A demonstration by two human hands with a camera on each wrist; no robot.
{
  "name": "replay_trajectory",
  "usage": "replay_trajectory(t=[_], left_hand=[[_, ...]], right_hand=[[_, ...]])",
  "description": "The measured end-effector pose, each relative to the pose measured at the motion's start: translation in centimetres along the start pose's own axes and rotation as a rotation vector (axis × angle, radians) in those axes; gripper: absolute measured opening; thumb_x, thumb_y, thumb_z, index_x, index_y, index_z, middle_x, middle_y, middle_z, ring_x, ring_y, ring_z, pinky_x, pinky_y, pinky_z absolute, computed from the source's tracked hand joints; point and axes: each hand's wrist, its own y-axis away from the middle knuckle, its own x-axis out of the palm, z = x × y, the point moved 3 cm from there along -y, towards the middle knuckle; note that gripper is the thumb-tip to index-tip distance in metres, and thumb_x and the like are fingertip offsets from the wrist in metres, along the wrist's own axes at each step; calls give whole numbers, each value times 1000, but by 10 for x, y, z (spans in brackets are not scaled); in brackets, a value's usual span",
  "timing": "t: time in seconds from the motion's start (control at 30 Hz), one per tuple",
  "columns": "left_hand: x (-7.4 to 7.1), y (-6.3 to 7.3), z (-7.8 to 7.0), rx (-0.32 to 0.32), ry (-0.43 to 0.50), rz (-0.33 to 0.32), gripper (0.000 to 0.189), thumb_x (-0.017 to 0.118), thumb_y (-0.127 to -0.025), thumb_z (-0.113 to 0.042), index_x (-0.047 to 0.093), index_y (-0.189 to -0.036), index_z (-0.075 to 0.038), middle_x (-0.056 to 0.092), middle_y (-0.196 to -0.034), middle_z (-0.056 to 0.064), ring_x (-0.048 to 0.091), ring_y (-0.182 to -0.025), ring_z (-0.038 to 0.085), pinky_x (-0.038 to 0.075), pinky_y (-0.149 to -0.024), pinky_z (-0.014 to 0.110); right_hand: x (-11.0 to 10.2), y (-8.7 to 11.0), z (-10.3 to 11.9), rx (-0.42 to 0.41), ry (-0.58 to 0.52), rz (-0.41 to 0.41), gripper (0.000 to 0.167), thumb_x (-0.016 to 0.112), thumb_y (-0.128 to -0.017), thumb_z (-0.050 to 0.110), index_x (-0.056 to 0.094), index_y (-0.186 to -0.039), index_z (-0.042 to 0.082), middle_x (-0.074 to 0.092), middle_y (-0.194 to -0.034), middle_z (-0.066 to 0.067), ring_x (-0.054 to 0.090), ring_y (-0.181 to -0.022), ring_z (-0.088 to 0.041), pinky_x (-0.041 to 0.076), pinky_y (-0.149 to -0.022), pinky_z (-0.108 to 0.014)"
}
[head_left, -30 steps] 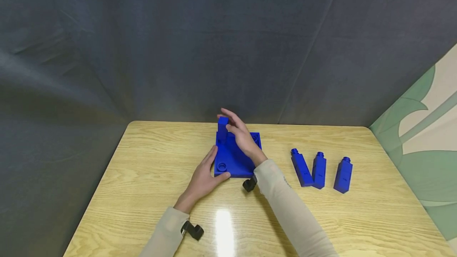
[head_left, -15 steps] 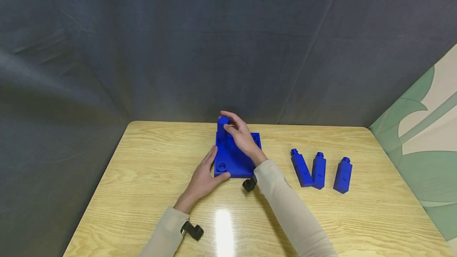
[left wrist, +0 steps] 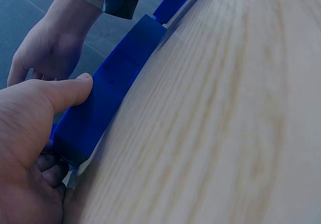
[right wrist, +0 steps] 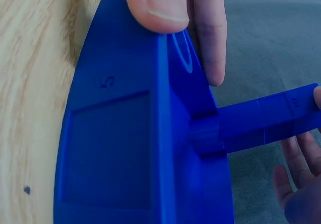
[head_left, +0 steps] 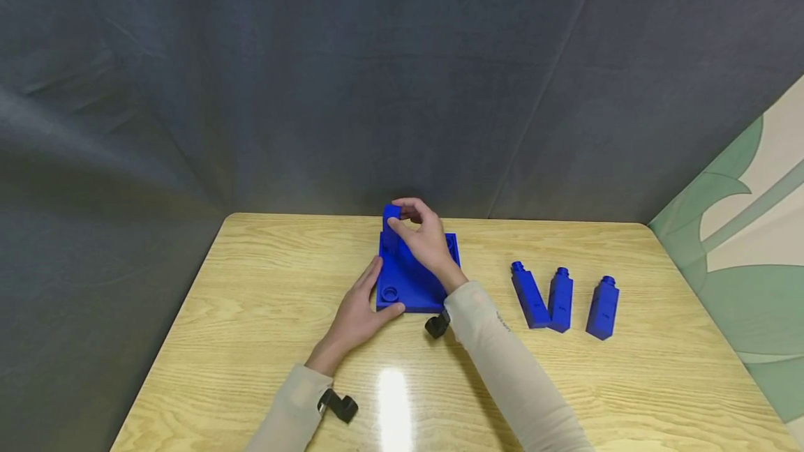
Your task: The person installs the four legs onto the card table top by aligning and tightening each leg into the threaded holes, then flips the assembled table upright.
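Observation:
A shallow blue square tray-like base [head_left: 411, 281] with round corner sockets lies on the table. My left hand [head_left: 354, 314] grips its near left corner, thumb on the front wall [left wrist: 108, 88] and fingers along the left side. Upright at the far left corner stands a square blue post [head_left: 391, 213]; its lower end meets the socket there in the right wrist view. My right hand [head_left: 426, 239] pinches the post near its top between thumb and fingers. The near left socket [head_left: 390, 294] holds nothing.
To the right, three more blue posts with threaded-looking ends lie on the wooden table: a left one [head_left: 530, 296], a middle one [head_left: 561, 300] touching or overlapping it, and a right one [head_left: 603, 309]. A dark curtain [head_left: 377, 89] hangs behind the table's far edge.
My right hand's fingers have come in from loosely spread beside the post to pinching it, the thumb shifting left across it. The post has tilted slightly and straightened. My left hand stays put.

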Motion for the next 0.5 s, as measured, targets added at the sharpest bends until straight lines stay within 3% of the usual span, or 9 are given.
replay_trajectory(t=[0.5], left_hand=[[0, 1, -1, -4, 6, 6, 104, 85, -100, -41, 24, -176, -4, 22, -184, 13, 25, -168, 38, 28, -133, 61]], right_hand=[[-1, 1, 0, 15, 7, -19, 37, 81, -104, 15, 72, -138, 4, 74, -123, -19, 68, -116, -36, 52, -113, -53]])
